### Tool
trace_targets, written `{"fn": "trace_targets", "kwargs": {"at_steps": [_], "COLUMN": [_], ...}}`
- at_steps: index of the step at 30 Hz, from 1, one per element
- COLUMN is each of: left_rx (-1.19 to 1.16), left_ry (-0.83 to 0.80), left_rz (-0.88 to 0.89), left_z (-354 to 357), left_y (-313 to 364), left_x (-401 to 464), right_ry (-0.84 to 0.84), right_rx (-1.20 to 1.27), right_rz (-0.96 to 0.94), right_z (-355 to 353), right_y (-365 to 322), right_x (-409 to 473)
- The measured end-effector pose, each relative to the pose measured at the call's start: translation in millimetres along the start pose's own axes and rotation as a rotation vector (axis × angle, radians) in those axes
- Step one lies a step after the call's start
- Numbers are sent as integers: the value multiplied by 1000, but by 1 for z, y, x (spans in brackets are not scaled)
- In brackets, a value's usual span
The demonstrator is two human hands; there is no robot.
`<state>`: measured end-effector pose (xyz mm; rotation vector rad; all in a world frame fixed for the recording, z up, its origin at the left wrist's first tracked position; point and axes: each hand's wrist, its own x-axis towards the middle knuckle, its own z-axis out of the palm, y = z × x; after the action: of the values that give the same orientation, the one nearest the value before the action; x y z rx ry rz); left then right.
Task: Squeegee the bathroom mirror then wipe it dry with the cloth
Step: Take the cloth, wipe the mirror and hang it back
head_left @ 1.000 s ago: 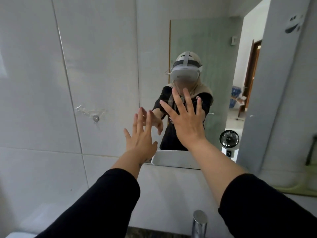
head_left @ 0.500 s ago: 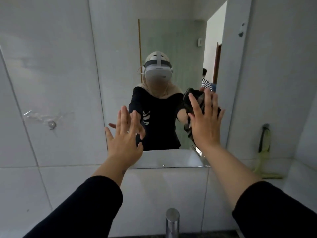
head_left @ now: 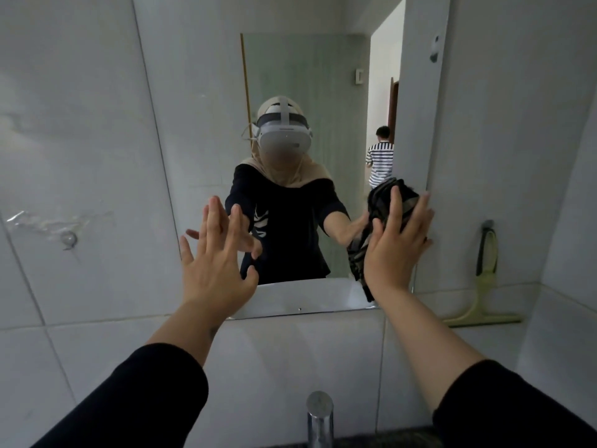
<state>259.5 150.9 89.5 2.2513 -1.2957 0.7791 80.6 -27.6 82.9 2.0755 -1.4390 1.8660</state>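
The rectangular mirror [head_left: 307, 76] hangs on the tiled wall ahead. My right hand [head_left: 392, 250] lies flat with spread fingers on a dark cloth [head_left: 379, 198], pressing it against the glass at the mirror's lower right edge. The cloth bunches above my fingers and hangs down below my palm. My left hand [head_left: 213, 263] is open with fingers apart, holding nothing, close to the mirror's lower left corner. A pale yellow squeegee [head_left: 484, 305] hangs from a hook on the wall to the right of the mirror, apart from both hands.
A chrome tap [head_left: 319, 415] stands below, between my arms. A stuck-on hook [head_left: 68, 238] sits on the left wall tile. The right wall forms a corner beside the squeegee. The mirror reflects a person in a striped shirt [head_left: 381, 163] in the doorway behind.
My right hand has slid rightwards across the glass to the mirror's right edge, and the cloth under it now shows. My left hand stays open. The squeegee has come into full view.
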Motion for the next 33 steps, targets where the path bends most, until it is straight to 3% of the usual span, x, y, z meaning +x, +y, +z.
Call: {"fn": "trace_targets", "kwargs": {"at_steps": [7,20,28,33], "left_rx": [25,15,16,-5], "left_ry": [-14,-154,-274,-302], "left_rz": [3,-161,-203,-188], "left_z": [-6,0,18,20], "left_y": [-14,-61,-62,-55], "left_x": [-9,-49,-70,-78], "right_ry": [-103,-341,-441,-390], "right_rx": [8,-100,-199,-209], "right_rz": [-243,-731,-950,-904], "right_z": [18,45,51,51], "right_y": [-69,-174,-159,-127], "right_x": [-42,-93,-120,-126]}}
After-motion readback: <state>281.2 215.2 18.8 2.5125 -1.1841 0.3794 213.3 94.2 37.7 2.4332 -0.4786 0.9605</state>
